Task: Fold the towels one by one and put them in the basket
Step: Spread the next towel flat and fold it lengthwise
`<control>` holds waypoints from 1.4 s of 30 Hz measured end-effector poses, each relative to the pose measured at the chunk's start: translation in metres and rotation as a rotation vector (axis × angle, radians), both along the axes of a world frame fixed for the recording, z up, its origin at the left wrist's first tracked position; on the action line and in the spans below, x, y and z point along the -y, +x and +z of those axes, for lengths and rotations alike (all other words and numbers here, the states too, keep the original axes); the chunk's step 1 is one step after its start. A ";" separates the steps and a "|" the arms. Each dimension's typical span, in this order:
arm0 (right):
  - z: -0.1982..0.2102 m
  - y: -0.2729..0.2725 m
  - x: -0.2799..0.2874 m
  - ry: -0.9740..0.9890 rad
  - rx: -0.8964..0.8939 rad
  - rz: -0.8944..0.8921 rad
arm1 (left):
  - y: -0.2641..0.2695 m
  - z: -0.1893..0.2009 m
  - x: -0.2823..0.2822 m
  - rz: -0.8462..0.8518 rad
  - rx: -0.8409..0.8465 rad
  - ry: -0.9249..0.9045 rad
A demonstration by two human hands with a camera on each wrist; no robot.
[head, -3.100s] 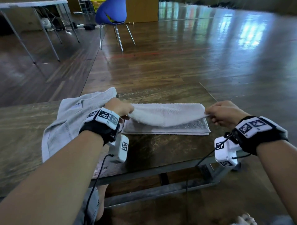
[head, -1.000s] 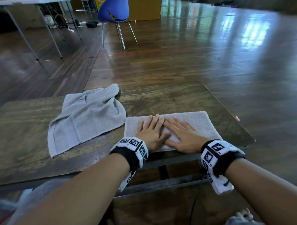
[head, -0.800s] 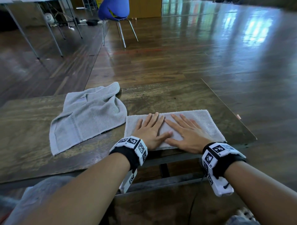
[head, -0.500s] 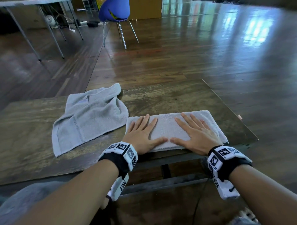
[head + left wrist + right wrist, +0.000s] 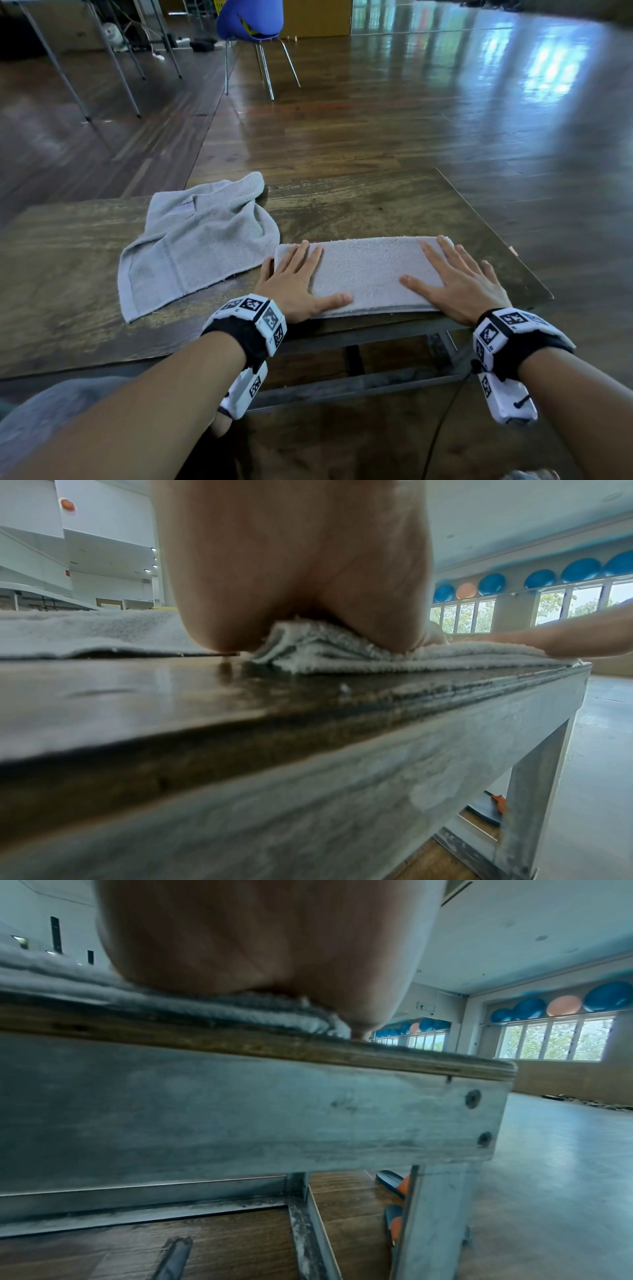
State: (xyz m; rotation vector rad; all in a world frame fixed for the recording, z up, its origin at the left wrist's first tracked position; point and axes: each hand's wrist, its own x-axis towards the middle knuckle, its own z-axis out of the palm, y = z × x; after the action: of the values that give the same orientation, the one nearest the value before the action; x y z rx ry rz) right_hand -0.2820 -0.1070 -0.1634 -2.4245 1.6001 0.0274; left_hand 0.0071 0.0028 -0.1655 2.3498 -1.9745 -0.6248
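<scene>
A pale grey towel (image 5: 366, 270), folded into a long strip, lies along the near edge of the wooden table (image 5: 359, 205). My left hand (image 5: 298, 281) presses flat on its left end, fingers straight. At the strip's right end my right hand (image 5: 455, 281) lies flat too, fingers spread. The left wrist view shows the heel of my left hand (image 5: 294, 574) bearing on the layered towel edge (image 5: 329, 650). In the right wrist view my right palm (image 5: 260, 939) sits on the towel (image 5: 192, 1007). A second grey towel (image 5: 195, 243) lies rumpled and unfolded to the left. No basket is in view.
The table's right corner (image 5: 548, 296) is close to my right hand. A blue chair (image 5: 251, 20) and the legs of another table (image 5: 113, 61) stand on the wooden floor beyond. Bare tabletop lies left of the rumpled towel and behind the strip.
Earlier both hands pinched the towel's ends and folded it over. Since then they pressed side by side at its middle and have slid apart to its two ends.
</scene>
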 end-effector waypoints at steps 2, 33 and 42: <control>0.000 -0.010 0.003 0.019 -0.011 -0.025 | 0.000 0.000 0.001 -0.003 -0.001 0.009; 0.062 0.064 -0.043 0.107 0.030 0.247 | -0.030 0.055 -0.011 0.034 0.083 0.044; 0.046 0.046 -0.037 0.109 -0.010 0.389 | -0.035 0.080 0.005 -0.001 -0.144 0.079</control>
State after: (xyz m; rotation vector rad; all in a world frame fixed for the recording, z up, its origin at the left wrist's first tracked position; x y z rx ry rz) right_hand -0.2361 -0.0697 -0.1172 -2.6092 1.0764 0.1882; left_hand -0.0276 -0.0020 -0.0853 2.2746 -1.9244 -0.8606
